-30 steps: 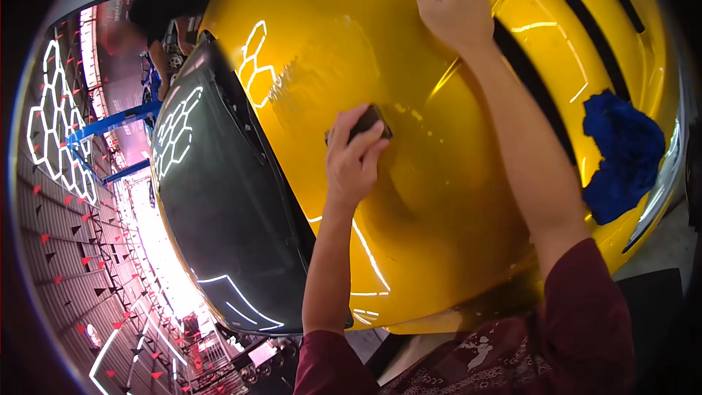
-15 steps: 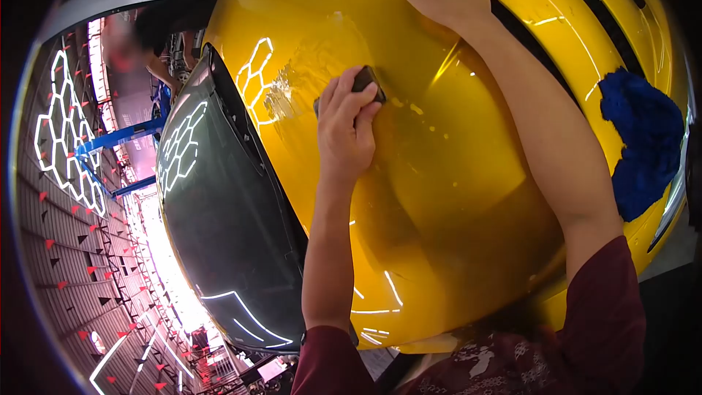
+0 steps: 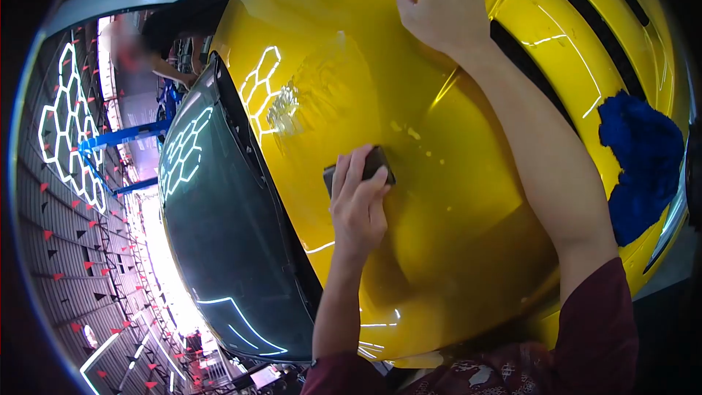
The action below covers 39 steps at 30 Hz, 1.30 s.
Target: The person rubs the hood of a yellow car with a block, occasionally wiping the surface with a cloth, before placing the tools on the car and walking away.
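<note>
My left hand point(image 3: 358, 208) is wrapped round a black squeegee point(image 3: 379, 164), a flat dark block pressed against the yellow car hood point(image 3: 453, 168). Wrinkled clear film point(image 3: 285, 108) lies on the hood beyond that hand, crumpled and shiny at its left part. Several wet-looking spots dot the paint above the squeegee. My right hand point(image 3: 442, 14) is curled into a fist near the top of the hood; what its fingers hold, if anything, is hidden.
A crumpled blue cloth point(image 3: 643, 164) lies on the yellow bodywork at right, below black slots point(image 3: 585, 18). The dark windshield point(image 3: 234, 241) borders the hood at left. Another person's arm point(image 3: 172, 69) is at upper left, near a blue lift arm point(image 3: 131, 134).
My left hand and the squeegee have slid down the picture across the hood, away from the wrinkled film. The right hand stays curled in nearly the same place; the view has shifted slightly.
</note>
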### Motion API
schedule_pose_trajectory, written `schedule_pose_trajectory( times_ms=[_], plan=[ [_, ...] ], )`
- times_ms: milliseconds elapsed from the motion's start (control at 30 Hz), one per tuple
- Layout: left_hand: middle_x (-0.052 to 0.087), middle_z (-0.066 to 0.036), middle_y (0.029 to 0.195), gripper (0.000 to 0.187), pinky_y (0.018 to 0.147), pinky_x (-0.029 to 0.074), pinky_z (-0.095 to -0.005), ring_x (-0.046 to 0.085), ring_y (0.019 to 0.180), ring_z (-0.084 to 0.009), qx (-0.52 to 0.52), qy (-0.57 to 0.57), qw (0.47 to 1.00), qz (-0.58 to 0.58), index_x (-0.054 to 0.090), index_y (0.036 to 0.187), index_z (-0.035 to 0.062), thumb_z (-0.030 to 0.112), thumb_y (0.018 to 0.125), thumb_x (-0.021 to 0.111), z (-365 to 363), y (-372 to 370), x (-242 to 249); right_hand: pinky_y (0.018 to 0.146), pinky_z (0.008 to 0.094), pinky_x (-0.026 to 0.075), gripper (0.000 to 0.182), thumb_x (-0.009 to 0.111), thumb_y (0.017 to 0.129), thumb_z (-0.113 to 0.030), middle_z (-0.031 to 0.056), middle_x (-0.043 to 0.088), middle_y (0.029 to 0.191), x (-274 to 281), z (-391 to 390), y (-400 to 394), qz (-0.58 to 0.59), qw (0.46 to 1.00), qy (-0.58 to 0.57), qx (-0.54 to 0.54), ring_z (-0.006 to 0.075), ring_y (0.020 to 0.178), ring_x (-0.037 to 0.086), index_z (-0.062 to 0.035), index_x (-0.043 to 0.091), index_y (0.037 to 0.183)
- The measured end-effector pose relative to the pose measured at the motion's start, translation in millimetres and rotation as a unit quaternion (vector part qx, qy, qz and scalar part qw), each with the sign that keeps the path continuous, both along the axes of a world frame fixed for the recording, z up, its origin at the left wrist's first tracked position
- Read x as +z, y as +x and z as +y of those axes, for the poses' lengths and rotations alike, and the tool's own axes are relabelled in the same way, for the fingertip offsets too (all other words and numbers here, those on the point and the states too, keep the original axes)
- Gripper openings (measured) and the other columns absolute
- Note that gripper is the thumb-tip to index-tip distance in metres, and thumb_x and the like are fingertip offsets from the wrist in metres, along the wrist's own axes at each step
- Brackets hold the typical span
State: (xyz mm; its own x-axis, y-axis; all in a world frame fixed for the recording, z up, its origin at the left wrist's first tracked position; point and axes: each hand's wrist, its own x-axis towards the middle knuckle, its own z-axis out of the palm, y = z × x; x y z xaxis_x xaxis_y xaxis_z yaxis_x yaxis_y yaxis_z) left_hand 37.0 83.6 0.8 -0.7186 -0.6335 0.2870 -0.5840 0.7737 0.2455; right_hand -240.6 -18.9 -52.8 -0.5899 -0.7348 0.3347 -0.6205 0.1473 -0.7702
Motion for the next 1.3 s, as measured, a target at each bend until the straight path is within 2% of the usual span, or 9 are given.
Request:
schedule_pose_trajectory(
  times_ms=[200, 400, 533, 567, 767, 867, 967, 1133, 1300],
  plan=[
    [0.066, -0.024, 0.132, 0.020, 0.102, 0.051, -0.0480, 0.064, 0.118, -0.0433, 0.008, 0.015, 0.999, 0.048, 0.065, 0.105, -0.0005, -0.010, 0.087, 0.066, -82, -42, -5, 0.070, 0.0513, 0.057, 0.025, 0.060, 0.092, -0.022, 0.0235, 0.071, 0.081, 13, 12, 2, 0.007, 1.000, -0.013, 0.011, 0.0423, 0.077, 0.070, -0.0002, 0.071, 0.084],
    [0.066, -0.025, 0.133, 0.021, 0.104, 0.050, -0.0479, 0.064, 0.119, -0.0436, 0.038, 0.012, 0.999, -0.015, 0.066, 0.105, 0.0010, -0.010, 0.087, 0.066, 25, 3, 1, 0.071, 0.0507, 0.058, 0.019, 0.063, 0.090, -0.026, 0.0167, 0.073, 0.082, -5, 2, 4, 0.013, 1.000, -0.005, -0.001, 0.0376, 0.078, 0.072, -0.0104, 0.073, 0.091],
    [0.066, -0.025, 0.133, 0.021, 0.115, 0.040, -0.0558, 0.061, 0.128, -0.0445, 0.069, 0.057, 0.995, 0.044, 0.066, 0.101, 0.0054, -0.011, 0.088, 0.063, -48, -39, 0, 0.069, 0.0501, 0.058, 0.018, 0.063, 0.090, -0.026, 0.0161, 0.073, 0.080, -10, 2, 4, 0.049, 0.998, -0.029, -0.005, 0.0377, 0.077, 0.072, -0.0109, 0.073, 0.089],
    [0.066, -0.025, 0.133, 0.021, 0.115, 0.040, -0.0558, 0.062, 0.127, -0.0443, 0.068, 0.048, 0.996, 0.031, 0.067, 0.102, 0.0056, -0.011, 0.089, 0.062, -39, -33, -1, 0.070, 0.0518, 0.057, 0.025, 0.061, 0.092, -0.022, 0.0232, 0.071, 0.079, 8, 12, 4, 0.025, 0.999, -0.032, -0.001, 0.0421, 0.077, 0.070, -0.0004, 0.070, 0.082],
    [0.067, -0.024, 0.133, 0.019, 0.104, 0.049, -0.0476, 0.065, 0.118, -0.0418, 0.025, -0.001, 1.000, 0.013, 0.066, 0.108, 0.0019, -0.008, 0.092, 0.062, 25, -1, -6, 0.070, 0.0524, 0.058, 0.024, 0.060, 0.091, -0.020, 0.0240, 0.071, 0.078, 9, 9, 3, 0.006, 1.000, -0.002, -0.009, 0.0426, 0.075, 0.071, 0.0005, 0.071, 0.085],
    [0.063, -0.026, 0.135, 0.014, 0.118, 0.033, -0.0619, 0.059, 0.127, -0.0481, 0.074, 0.061, 0.995, 0.024, 0.067, 0.097, 0.0019, -0.007, 0.087, 0.061, -40, -29, -5, 0.070, 0.0527, 0.058, 0.024, 0.061, 0.090, -0.020, 0.0238, 0.071, 0.078, 9, 11, 3, 0.016, 1.000, -0.006, -0.010, 0.0425, 0.075, 0.071, 0.0004, 0.072, 0.086],
    [0.065, -0.027, 0.133, 0.010, 0.100, 0.050, -0.0495, 0.065, 0.115, -0.0441, 0.036, 0.036, 0.998, 0.020, 0.062, 0.097, 0.0007, -0.008, 0.092, 0.062, -36, -24, -3, 0.070, 0.0507, 0.058, 0.019, 0.063, 0.090, -0.024, 0.0185, 0.072, 0.079, -3, 9, 5, 0.017, 0.999, -0.027, -0.011, 0.0393, 0.077, 0.071, -0.0073, 0.072, 0.088],
    [0.065, -0.028, 0.134, 0.011, 0.113, 0.039, -0.0655, 0.064, 0.123, -0.0459, 0.025, 0.011, 1.000, -0.013, 0.062, 0.094, 0.0031, -0.007, 0.091, 0.064, 13, 1, -1, 0.072, 0.0505, 0.061, 0.023, 0.061, 0.088, -0.023, 0.0206, 0.075, 0.082, 2, 7, 4, 0.020, 1.000, 0.003, 0.006, 0.0378, 0.076, 0.075, -0.0054, 0.075, 0.091],
    [0.067, -0.021, 0.134, 0.026, 0.122, 0.034, -0.0509, 0.063, 0.125, -0.0398, 0.030, 0.017, 0.999, 0.023, 0.064, 0.115, 0.0005, -0.008, 0.090, 0.062, -93, -44, -5, 0.070, 0.0501, 0.060, 0.020, 0.063, 0.089, -0.024, 0.0201, 0.073, 0.079, 1, 7, 3, 0.020, 1.000, -0.011, 0.005, 0.0389, 0.074, 0.074, -0.0062, 0.073, 0.088]
  ],
)
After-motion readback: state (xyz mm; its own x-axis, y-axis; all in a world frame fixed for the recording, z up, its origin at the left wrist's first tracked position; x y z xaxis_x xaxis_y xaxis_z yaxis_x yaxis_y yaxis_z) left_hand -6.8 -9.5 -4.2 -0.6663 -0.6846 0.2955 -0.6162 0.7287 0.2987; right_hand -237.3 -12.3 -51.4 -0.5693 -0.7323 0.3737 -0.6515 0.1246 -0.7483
